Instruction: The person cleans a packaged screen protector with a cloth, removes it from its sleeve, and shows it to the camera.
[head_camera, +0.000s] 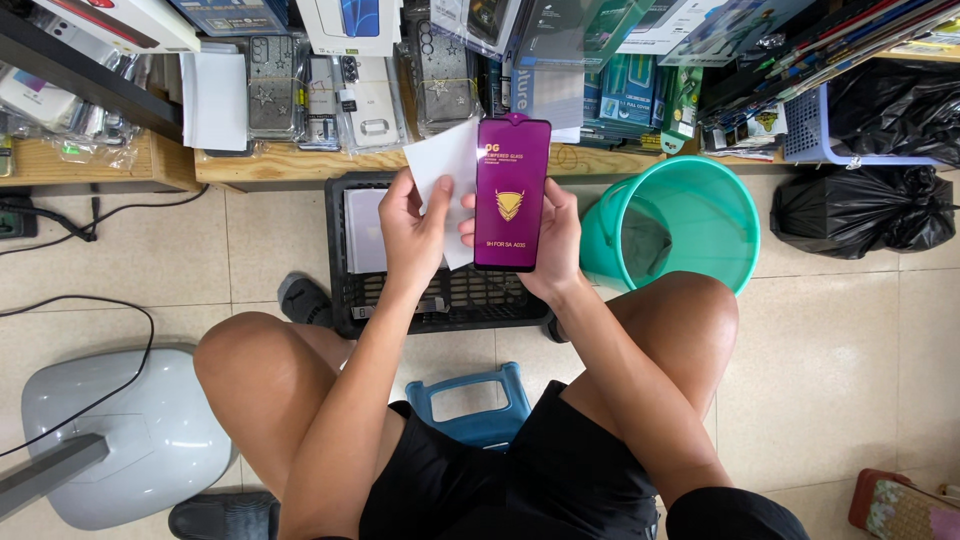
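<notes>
Head view: the right hand (545, 245) is clamped on a purple screen protector panel (511, 192), fingers behind it and the thumb along its right edge, holding it upright by the lower half with the printed face toward the camera. The left hand (415, 225) is closed on a white paper sleeve (447, 165), thumb on top pressing the sheet against the fingers; the sleeve lies just beside the panel, its right edge tucked behind the panel's left edge. Both items are held in the air above a black plastic crate (440, 295) standing on a pale tiled floor (830, 370). Right of the crate, touching the person's right knee, stands one teal bucket (680, 225). A blue stool (470, 400) shows between the thighs. One grey fan base (130, 435) sits at lower left with a black cable (95, 310) running over it. Along the top runs a wooden shelf (300, 160) stacked with phone cases (330, 95) and boxed accessories, too many to count. Two black rubbish bags (870, 205) lie at right, one in a lavender basket (810, 135).
</notes>
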